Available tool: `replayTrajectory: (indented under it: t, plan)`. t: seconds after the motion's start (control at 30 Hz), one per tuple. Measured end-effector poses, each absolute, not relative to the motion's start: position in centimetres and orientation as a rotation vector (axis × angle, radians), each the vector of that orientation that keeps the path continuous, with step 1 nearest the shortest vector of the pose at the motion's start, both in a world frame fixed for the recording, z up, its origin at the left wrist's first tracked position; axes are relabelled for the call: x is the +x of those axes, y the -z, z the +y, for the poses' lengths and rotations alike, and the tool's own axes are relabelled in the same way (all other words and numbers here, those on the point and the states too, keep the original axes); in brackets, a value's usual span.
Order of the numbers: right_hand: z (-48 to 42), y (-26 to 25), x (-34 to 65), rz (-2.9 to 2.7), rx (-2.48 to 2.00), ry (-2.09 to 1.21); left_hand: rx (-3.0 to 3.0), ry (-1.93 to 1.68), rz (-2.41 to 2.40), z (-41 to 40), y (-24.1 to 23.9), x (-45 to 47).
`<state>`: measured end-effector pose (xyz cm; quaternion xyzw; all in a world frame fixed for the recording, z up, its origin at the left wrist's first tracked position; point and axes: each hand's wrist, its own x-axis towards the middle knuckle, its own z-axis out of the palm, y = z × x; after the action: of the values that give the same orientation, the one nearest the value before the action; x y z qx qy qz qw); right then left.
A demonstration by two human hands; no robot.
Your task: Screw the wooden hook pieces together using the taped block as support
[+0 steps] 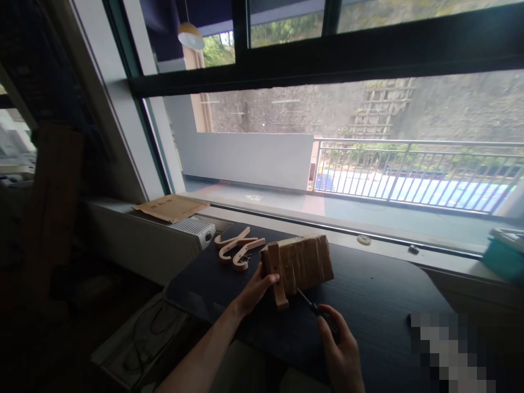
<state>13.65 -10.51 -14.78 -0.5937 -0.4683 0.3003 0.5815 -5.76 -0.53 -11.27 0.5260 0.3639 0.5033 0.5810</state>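
Note:
My left hand (pixel 258 290) is closed around a wooden hook (pixel 279 284), its thumb pressed on the front. The hook stands against one end of a brown box-shaped block (pixel 306 261), tilted above the dark table; pale streaks run down the block, and I cannot tell whether it is wood or taped cardboard. In my right hand (pixel 341 346) is a screwdriver (pixel 317 310) with a dark handle, its thin shaft pointing up and left, the tip close to the block's lower edge. Several more wooden hooks (pixel 239 248) lie left of the block, with small screws (pixel 246 258) beside them.
The dark table (pixel 380 300) stands by a window sill. On the sill are a roll of tape (pixel 363 239), a small dark object (pixel 413 249) and a teal container (pixel 505 254) at right. A brown paper envelope (pixel 172 207) lies over a white appliance (pixel 196 229) at left.

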Motion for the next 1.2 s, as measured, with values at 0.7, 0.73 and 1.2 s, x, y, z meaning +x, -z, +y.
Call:
replayTrajectory:
  t: [0.7, 0.73, 1.2]
  plan:
    - [-10.5, 10.6, 14.2, -1.468, -1.353, -0.410, 1.210, -1.082, 0.894, -0.3, 10.7, -5.7]
    - [-10.4, 9.7, 13.9, -1.594, -1.305, -0.385, 1.218, -1.088, 0.904, -0.2, 11.0, -5.8]
    - [-8.3, 5.2, 11.1, -1.874, -1.350, -0.294, 1.151, -1.093, 0.859, -0.1, 10.7, -6.1]
